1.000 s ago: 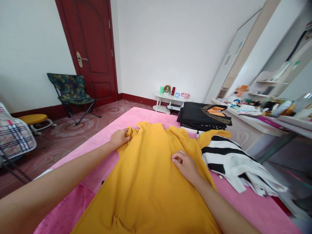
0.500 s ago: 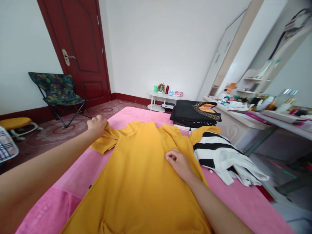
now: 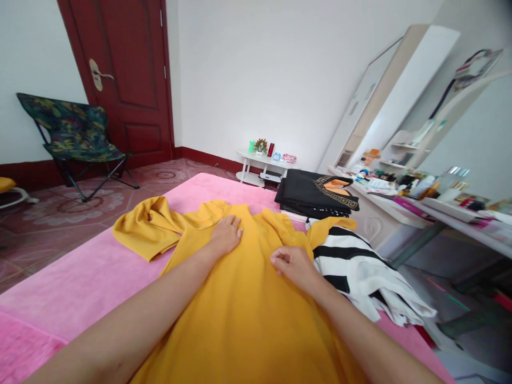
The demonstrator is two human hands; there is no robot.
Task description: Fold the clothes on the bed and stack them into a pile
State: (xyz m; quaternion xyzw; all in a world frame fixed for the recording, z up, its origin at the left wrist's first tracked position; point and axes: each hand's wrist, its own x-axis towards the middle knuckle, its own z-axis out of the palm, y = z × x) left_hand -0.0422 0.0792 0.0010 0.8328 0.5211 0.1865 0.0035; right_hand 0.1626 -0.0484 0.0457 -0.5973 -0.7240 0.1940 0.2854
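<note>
A mustard-yellow dress (image 3: 236,298) lies spread out, its neckline end away from me and its lower part running out of view. My left hand (image 3: 227,234) rests flat on its upper left part, fingers extended. Curled fingers on my right hand (image 3: 291,265) rest on the right side of the cloth, with no fabric visibly pinched in them. The left sleeve (image 3: 146,229) is loosely bunched on the pink bedspread (image 3: 92,282). On the right, the other sleeve (image 3: 330,226) lies over a black-and-white striped garment (image 3: 360,256).
A stack of folded black clothes (image 3: 308,189) sits at the far right corner. Beyond it stands a low white table (image 3: 250,168). A dressing table (image 3: 388,194) crowded with bottles is on the right; a folding chair (image 3: 76,133) is by the red door (image 3: 132,64).
My left hand has let go of the left sleeve and moved right onto the dress's upper part. That sleeve now lies loose. My right hand stays in about the same place.
</note>
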